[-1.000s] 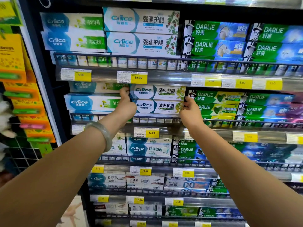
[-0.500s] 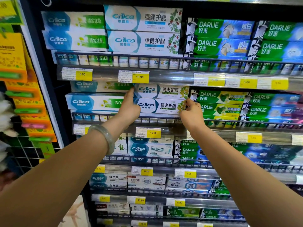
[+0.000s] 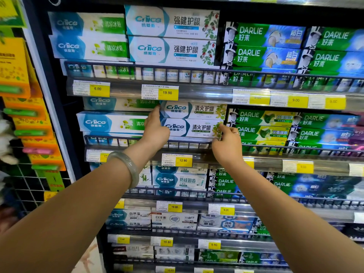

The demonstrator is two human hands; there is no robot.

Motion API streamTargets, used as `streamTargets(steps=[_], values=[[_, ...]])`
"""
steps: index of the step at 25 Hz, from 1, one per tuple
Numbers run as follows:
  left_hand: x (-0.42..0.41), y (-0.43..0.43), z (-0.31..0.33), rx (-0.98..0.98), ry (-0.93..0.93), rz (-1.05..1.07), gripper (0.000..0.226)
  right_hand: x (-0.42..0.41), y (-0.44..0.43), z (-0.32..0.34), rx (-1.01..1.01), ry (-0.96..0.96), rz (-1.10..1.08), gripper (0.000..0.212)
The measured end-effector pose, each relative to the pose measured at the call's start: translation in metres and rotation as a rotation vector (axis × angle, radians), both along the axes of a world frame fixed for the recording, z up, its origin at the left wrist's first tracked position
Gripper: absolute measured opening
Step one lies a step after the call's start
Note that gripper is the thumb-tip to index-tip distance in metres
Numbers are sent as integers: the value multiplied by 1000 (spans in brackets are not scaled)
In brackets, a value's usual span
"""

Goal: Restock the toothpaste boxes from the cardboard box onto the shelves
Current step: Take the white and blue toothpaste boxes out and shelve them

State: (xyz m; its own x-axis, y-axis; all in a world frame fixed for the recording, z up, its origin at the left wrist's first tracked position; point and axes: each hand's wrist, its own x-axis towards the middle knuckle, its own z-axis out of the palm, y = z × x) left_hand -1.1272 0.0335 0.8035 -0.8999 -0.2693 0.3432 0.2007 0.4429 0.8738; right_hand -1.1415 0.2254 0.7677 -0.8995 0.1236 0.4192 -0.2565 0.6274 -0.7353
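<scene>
Toothpaste boxes, two white Cnice cartons [image 3: 192,120] stacked on the second shelf, sit behind the wire rail [image 3: 189,145] between a paler Cnice carton [image 3: 110,123] and green Darlie boxes [image 3: 262,125]. The left hand [image 3: 155,129] presses flat against their left ends; the right hand [image 3: 226,144] pinches the lower carton's right end. Squaring them probably calls for even pressure from both sides, keeping faces flush and labels forward.

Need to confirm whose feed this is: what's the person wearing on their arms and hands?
Both forearms are bare, no sleeves or gloves. The left wrist carries a thick, pale grey-green translucent bangle. The right hand has a thin ring on one finger.
</scene>
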Motion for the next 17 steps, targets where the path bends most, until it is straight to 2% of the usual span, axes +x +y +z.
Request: streamTargets(steps=[2, 5, 10, 12, 14, 17], values=[[5, 4, 0, -71, -13, 54, 86, -1, -1, -2, 24, -6, 7, 60], [10, 7, -3, -277, -5, 37, 88, -2, -1, 0, 14, -32, 8, 61], [11, -5, -9, -484, -130, 120, 92, -3, 0, 3, -7, -53, 17, 61], [12, -8, -10, -497, -145, 117, 94, -3, 0, 3, -11, -38, 1, 58], [14, -10, -8, -426, -119, 112, 94, -3, 0, 4, -29, -20, -17, 56], [15, -8, -9, -346, 5, 161, 83, 2, 2, 5, -47, -13, -37, 53]])
